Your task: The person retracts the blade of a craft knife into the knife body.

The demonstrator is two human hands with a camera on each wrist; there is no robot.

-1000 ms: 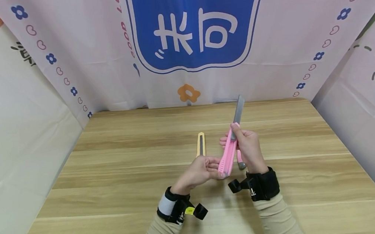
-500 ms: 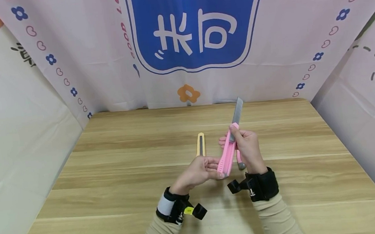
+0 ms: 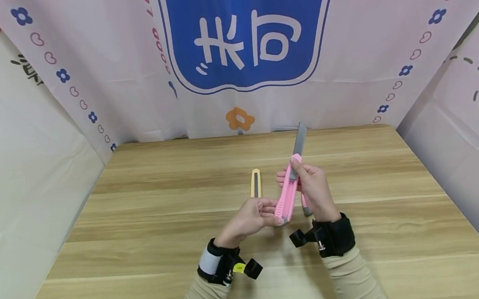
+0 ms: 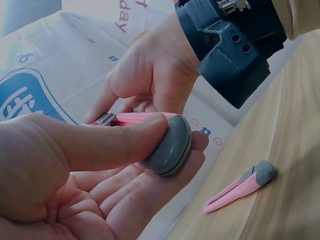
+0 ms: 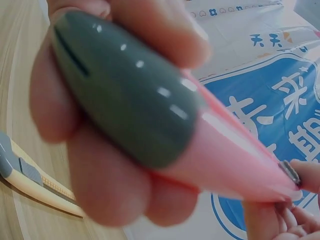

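Two hands work above the middle of a wooden desk, each wrist carrying a strapped camera mount.

Yellow utility knife: lies flat on the desk, lengthwise away from the person, just beyond the left hand and not touched by either hand. In the right wrist view its grey slider end shows at the lower left edge.

Left hand: palm turned inward, fingers curled. In the left wrist view the thumb presses on the grey end cap of the pink utility knife while the fingers support the cap from below. The hand is pinching the rear end of the tool.

Pink utility knife: held clear of the desk between both hands, rear end low and near the person, front end raised and pointing away. A grey blade projects well out of the front end, tilted slightly right.

Right hand: fingers wrapped around the forward part of the pink body, thumb laid along its upper end near the blade exit. The hand is grasping the knife.

Second pink knife: lies on the desk below the right hand; the left wrist view shows its pink body and grey end cap. In the head view it is mostly hidden behind the right hand.
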